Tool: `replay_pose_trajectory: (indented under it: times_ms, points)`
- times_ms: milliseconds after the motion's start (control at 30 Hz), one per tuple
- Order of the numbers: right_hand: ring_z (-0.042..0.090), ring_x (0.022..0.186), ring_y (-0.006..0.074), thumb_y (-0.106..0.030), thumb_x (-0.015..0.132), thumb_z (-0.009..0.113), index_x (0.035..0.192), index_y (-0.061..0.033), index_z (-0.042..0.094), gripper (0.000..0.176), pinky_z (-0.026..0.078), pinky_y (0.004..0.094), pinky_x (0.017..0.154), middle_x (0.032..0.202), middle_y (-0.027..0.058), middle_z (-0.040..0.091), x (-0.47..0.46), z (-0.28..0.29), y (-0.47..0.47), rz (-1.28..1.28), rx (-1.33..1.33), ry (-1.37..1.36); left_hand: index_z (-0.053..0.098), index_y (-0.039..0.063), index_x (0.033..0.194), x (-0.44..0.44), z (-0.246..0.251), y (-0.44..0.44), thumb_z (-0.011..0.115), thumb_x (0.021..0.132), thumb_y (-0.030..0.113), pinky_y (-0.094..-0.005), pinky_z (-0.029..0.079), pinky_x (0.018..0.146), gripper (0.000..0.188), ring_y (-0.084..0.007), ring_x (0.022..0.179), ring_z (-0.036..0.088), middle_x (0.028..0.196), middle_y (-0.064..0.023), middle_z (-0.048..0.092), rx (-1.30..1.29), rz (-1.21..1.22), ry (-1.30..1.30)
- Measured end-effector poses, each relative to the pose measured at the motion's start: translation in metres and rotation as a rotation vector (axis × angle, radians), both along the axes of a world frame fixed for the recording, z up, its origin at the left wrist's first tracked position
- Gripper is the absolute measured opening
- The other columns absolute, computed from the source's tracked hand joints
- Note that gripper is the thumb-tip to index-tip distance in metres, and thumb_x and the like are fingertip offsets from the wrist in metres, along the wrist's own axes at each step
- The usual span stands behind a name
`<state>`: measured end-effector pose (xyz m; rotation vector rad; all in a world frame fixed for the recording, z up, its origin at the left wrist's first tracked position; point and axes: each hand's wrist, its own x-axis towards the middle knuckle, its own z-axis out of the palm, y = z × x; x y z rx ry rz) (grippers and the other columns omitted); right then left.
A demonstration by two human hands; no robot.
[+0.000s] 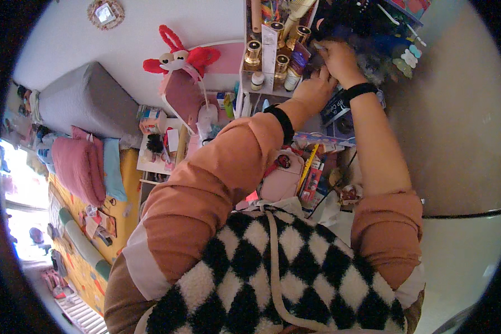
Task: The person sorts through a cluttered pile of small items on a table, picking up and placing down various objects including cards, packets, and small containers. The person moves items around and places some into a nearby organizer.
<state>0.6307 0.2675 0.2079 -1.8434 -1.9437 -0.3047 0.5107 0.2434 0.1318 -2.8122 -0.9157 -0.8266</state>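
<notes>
My left hand point(314, 91) and my right hand point(341, 63) are close together at the upper right, over a dark pile point(344, 27) on the shelf. Their fingertips reach into or against dark items there, so what they touch or hold is hidden. A black band circles each wrist. Left of the hands stands a clear cosmetics organizer point(244, 81) with several gold-capped bottles point(253, 51), a small white-lidded jar point(257, 80) and a cream comb point(297, 12). Beneath my hands is a dark box point(335, 109) bearing writing. Teal and white hair clips point(411, 56) hang at the pile's right.
A pink mirror point(185, 98) with a red plush crab headband point(177, 60) stands left of the organizer. Below lie a pink case point(280, 183) and a yellow ruler point(308, 168). A bed point(129, 167) with a folded pink quilt point(77, 167) is at left. A glossy panel point(455, 125) bounds the right.
</notes>
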Motion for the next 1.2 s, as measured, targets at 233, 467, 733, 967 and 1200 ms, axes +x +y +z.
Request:
replay_pose_trajectory:
  times_ms: [233, 467, 733, 967, 1200]
  points:
    - [0.065, 0.096, 0.0428, -0.025, 0.083, 0.071, 0.111, -0.0063, 0.068, 0.034, 0.053, 0.0477, 0.083, 0.104, 0.022, 0.068, 0.006, 0.006, 0.009, -0.145, -0.204, -0.174, 0.047, 0.002, 0.132, -0.001, -0.01, 0.001, 0.058, 0.086, 0.009, -0.0389, 0.059, 0.079, 0.047, -0.0343, 0.102, 0.066, 0.133, -0.0231, 0.049, -0.202, -0.001, 0.08]
    - [0.063, 0.106, 0.0399, -0.008, 0.082, 0.062, 0.116, -0.0088, 0.065, 0.034, 0.05, 0.0474, 0.09, 0.113, 0.0205, 0.066, -0.005, -0.014, 0.005, -0.102, -0.278, -0.212, 0.048, 0.005, 0.133, 0.008, -0.021, -0.003, 0.059, 0.089, 0.012, -0.0427, 0.055, 0.089, 0.045, -0.0346, 0.108, 0.063, 0.128, -0.0213, 0.056, -0.297, 0.025, 0.183]
    - [0.063, 0.103, 0.0411, -0.001, 0.082, 0.059, 0.116, -0.0081, 0.067, 0.035, 0.05, 0.047, 0.09, 0.111, 0.0197, 0.067, 0.009, -0.021, 0.013, 0.045, 0.002, -0.197, 0.055, 0.004, 0.132, 0.025, -0.051, 0.006, 0.061, 0.09, 0.015, -0.0436, 0.052, 0.093, 0.044, -0.035, 0.116, 0.061, 0.131, -0.0213, 0.057, -0.259, 0.05, 0.28]
    - [0.063, 0.1, 0.0422, -0.004, 0.08, 0.063, 0.114, -0.0089, 0.066, 0.034, 0.052, 0.047, 0.087, 0.108, 0.0231, 0.066, 0.01, -0.021, 0.021, -0.162, 0.038, -0.337, 0.051, 0.002, 0.141, 0.042, -0.095, 0.025, 0.05, 0.096, 0.02, -0.057, 0.026, 0.113, 0.048, -0.0355, 0.142, 0.033, 0.153, -0.0211, 0.037, -0.006, 0.103, 0.521]
    - [0.059, 0.109, 0.0398, -0.012, 0.079, 0.073, 0.113, -0.0072, 0.064, 0.036, 0.049, 0.0444, 0.093, 0.114, 0.0202, 0.064, -0.004, 0.01, -0.032, -0.047, 0.112, -0.023, 0.059, 0.004, 0.133, 0.047, -0.089, 0.024, 0.057, 0.094, 0.025, -0.048, 0.039, 0.107, 0.045, -0.03, 0.13, 0.05, 0.14, -0.0166, 0.054, -0.262, 0.123, 0.497]
